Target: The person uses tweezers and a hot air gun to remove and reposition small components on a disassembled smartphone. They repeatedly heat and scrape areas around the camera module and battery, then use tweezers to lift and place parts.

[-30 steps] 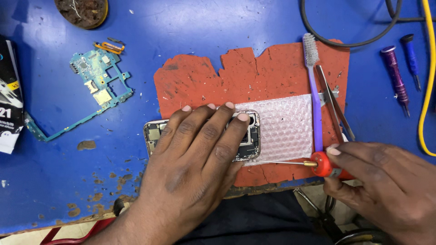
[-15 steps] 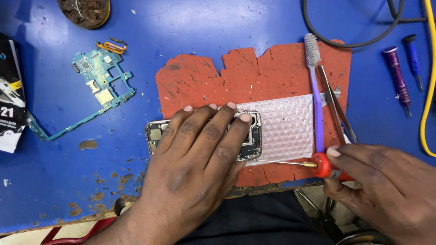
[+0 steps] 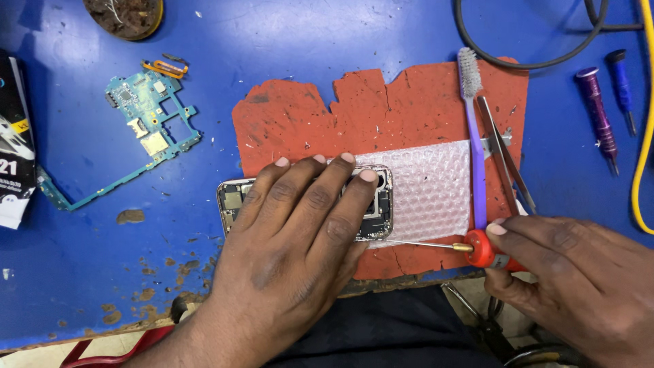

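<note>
**Q:** Red-handled screwdriver (image 3: pixel 477 249): who has it, and where does the tip sit?

**A:** Right hand (image 3: pixel 579 286) has it, fingers closed round the handle, index fingertip resting on top. Thin shaft runs level towards the left hand (image 3: pixel 293 252); the tip meets the lower right edge of the opened phone (image 3: pixel 378 204), just under the left fingertips.

**Q:** State of the left hand?

**A:** Flat, palm down, four fingers spread and pressed over the phone. It grips nothing, only holds the phone down. The two hands are apart, joined only by the screwdriver's length.

**Q:** Where does the phone lie?

**A:** Under the left hand, half on the torn red mat (image 3: pixel 409 109), half on the blue table (image 3: pixel 82 272). Its right end lies against a sheet of bubble wrap (image 3: pixel 429 191) that reaches towards the right hand. Back is off; metal parts show at both ends (the middle is hidden by the fingers).

**Q:** Things around?

**A:** Beyond the right hand: a purple toothbrush (image 3: pixel 475 136) lying lengthwise, bristles far end, and metal tweezers (image 3: pixel 504 157) just beside it. Farther out to the right, two small drivers, one purple (image 3: pixel 598 116), one blue (image 3: pixel 623 82), plus a yellow cable (image 3: pixel 644 136). A black cable (image 3: pixel 531 63) loops beyond the mat. Beyond the left hand and to its left: a green circuit board (image 3: pixel 146 119), with a small orange part (image 3: pixel 163 67) past it.
</note>
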